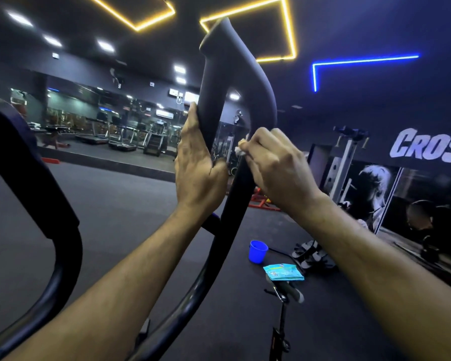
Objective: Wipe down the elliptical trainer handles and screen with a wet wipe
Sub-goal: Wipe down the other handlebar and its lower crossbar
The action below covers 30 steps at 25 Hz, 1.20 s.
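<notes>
Your left hand point(198, 165) is wrapped around the inner branch of the handle point(216, 100), fingers curled behind the padded grip and thumb on the near side, and the likely reason is simple: this arm of the trainer swings, so you brace it while the other hand scrubs. Your right hand point(274, 162) is closed around the outer branch of the same loop, just below where it curves over, with the wet wipe point(241, 150) bunched under the fingers so that only a small white corner pokes out on the side facing your left hand. The two hands sit near each other at about the same height, one on each branch, and the wipe lies between them, pressed to the padding. The pack of wipes point(283, 272) rests lower down on what looks like a bicycle saddle (handy for a fresh sheet), with a blue bucket point(257, 251) on the floor just beyond it. The other handle point(37, 194) stands at your left, untouched, and the screen is out of view.
</notes>
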Each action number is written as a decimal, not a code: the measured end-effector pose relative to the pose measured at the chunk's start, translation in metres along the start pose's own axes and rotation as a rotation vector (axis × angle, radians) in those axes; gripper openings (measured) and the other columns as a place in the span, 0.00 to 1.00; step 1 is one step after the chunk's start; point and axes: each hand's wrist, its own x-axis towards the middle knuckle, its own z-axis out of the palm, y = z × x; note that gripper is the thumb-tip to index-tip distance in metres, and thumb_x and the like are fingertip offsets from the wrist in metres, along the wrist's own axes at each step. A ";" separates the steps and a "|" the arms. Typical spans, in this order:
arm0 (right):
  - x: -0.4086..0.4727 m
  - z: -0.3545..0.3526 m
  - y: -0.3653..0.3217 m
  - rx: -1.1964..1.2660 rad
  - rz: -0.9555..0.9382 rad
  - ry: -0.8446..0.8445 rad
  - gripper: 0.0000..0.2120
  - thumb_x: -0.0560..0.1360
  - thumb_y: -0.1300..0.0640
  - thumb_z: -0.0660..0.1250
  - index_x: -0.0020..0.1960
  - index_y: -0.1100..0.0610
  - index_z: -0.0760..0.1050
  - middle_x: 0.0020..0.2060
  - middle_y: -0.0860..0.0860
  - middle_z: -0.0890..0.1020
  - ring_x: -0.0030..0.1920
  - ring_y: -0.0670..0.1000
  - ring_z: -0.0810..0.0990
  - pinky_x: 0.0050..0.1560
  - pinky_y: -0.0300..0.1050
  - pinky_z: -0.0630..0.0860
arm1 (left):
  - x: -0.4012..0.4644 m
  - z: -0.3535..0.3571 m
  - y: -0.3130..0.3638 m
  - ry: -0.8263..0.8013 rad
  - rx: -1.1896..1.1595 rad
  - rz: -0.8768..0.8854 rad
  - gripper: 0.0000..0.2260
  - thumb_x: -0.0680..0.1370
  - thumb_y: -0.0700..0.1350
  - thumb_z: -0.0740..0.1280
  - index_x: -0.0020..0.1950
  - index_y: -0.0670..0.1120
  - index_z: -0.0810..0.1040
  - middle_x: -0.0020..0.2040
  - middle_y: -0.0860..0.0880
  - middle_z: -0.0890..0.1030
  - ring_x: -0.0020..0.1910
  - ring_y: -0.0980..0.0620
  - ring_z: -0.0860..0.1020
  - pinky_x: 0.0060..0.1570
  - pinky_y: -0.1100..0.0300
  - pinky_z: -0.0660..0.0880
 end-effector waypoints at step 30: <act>-0.063 0.029 0.004 0.375 0.072 0.102 0.04 0.78 0.69 0.69 0.51 0.67 0.82 0.40 0.53 0.77 0.39 0.53 0.74 0.45 0.41 0.72 | -0.007 0.002 -0.051 -0.002 -0.313 0.063 0.26 0.85 0.44 0.49 0.85 0.45 0.58 0.83 0.51 0.62 0.75 0.74 0.59 0.66 0.79 0.59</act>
